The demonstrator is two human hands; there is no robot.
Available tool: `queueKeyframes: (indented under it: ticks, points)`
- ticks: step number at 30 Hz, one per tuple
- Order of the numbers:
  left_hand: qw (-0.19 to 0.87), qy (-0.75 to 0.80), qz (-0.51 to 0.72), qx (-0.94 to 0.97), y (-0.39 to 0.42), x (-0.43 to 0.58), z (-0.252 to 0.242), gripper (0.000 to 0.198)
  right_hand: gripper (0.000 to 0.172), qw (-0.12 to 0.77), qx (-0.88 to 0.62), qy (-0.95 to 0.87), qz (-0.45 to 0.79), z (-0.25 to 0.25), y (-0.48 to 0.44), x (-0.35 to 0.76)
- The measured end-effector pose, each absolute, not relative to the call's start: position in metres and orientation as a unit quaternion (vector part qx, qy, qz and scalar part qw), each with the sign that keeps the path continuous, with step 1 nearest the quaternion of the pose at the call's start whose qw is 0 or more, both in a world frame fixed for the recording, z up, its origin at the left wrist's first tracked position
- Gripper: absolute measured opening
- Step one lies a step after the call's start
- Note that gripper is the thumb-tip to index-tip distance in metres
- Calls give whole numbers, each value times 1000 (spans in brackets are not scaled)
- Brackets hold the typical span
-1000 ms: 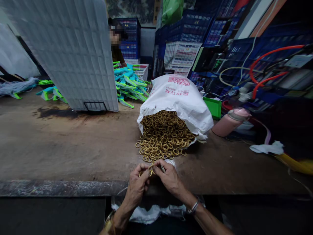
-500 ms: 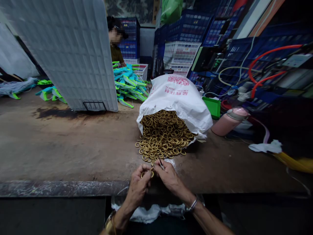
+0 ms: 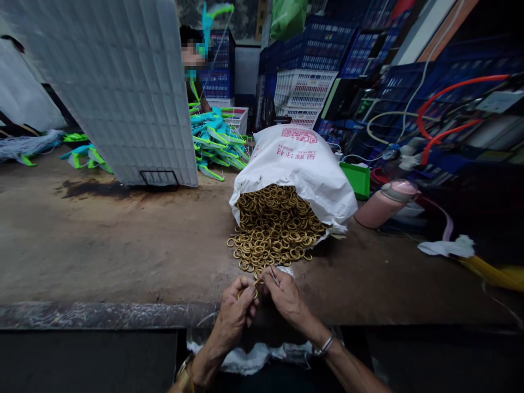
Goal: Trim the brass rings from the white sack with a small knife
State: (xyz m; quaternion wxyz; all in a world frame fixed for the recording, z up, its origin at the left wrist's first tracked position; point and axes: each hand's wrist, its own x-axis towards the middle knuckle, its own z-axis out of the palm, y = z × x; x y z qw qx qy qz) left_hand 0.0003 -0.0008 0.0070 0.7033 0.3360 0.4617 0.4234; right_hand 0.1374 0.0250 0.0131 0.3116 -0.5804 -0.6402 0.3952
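My left hand (image 3: 233, 305) is closed, pinching a gold-coloured ring (image 3: 254, 293) between thumb and fingers just above the table's front edge. My right hand (image 3: 283, 292) is closed with its fingertips meeting the left hand's at another gold ring's edge. A thin, slim tool (image 3: 275, 279) shows between the right fingers; its kind is too small to tell. Just beyond both hands lies a pile of gold rings (image 3: 270, 248), spilling from the mouth of a white woven sack (image 3: 298, 158) with red print.
A tall pale ribbed panel (image 3: 135, 98) stands at left on the brown table (image 3: 123, 240). Behind it a person handles blue-green plastic pieces (image 3: 221, 139). To the right are a pink bottle (image 3: 385, 204), a green tray (image 3: 355, 180) and red hoses (image 3: 434, 125). Stacked crates (image 3: 305, 87) rise behind.
My right fingertips have shifted slightly, and the dark tip that stuck up from them no longer shows. The person behind has raised a blue-green piece.
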Motion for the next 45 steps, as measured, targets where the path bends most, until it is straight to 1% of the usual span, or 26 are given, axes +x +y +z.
queueKeyframes:
  ticks: [3, 4, 8, 10, 19, 23, 25, 28, 30, 31, 34, 36, 38, 40, 45]
  points:
    - [688, 472, 430, 346, 0, -2, 8, 29, 15, 246, -587, -702, 319, 10, 20, 142]
    - [684, 472, 431, 352, 1, -2, 8, 29, 16, 222, -581, -722, 304, 9, 18, 144]
    - [682, 462, 436, 363, 1, -2, 8, 29, 34, 143, -570, -768, 254, 5, 13, 145]
    - [685, 459, 435, 363, 0, -1, 10, 30, 39, 114, -571, -778, 236, 4, 13, 145]
    - [683, 452, 431, 380, -2, -3, 10, 31, 38, 61, -584, -789, 180, 10, 11, 141]
    - [728, 436, 405, 340, -7, -7, 12, 31, 32, 41, -618, -767, 167, 8, 17, 151]
    - [758, 411, 392, 321, -9, -8, 16, 31, 28, 65, -634, -750, 180, 8, 21, 156]
    - [780, 376, 405, 294, -9, -8, 21, 30, 15, 170, -640, -704, 256, 13, 24, 155]
    - [787, 353, 422, 278, -9, -7, 21, 28, 24, 241, -624, -649, 363, 17, 22, 148]
    - [790, 341, 430, 273, -9, -6, 21, 27, 28, 263, -607, -617, 427, 18, 21, 144]
    - [797, 315, 437, 274, -9, -6, 20, 25, 34, 277, -546, -534, 583, 15, 13, 133]
    - [795, 319, 435, 276, -9, -6, 20, 26, 35, 285, -516, -503, 632, 12, 9, 128]
    - [791, 339, 431, 271, -8, -6, 23, 29, 33, 298, -495, -503, 643, 11, 9, 126]
    - [786, 362, 428, 262, -7, -5, 25, 32, 30, 308, -491, -522, 625, 10, 10, 125]
    - [783, 401, 429, 205, -4, -5, 21, 37, 18, 356, -549, -575, 492, 13, 17, 129]
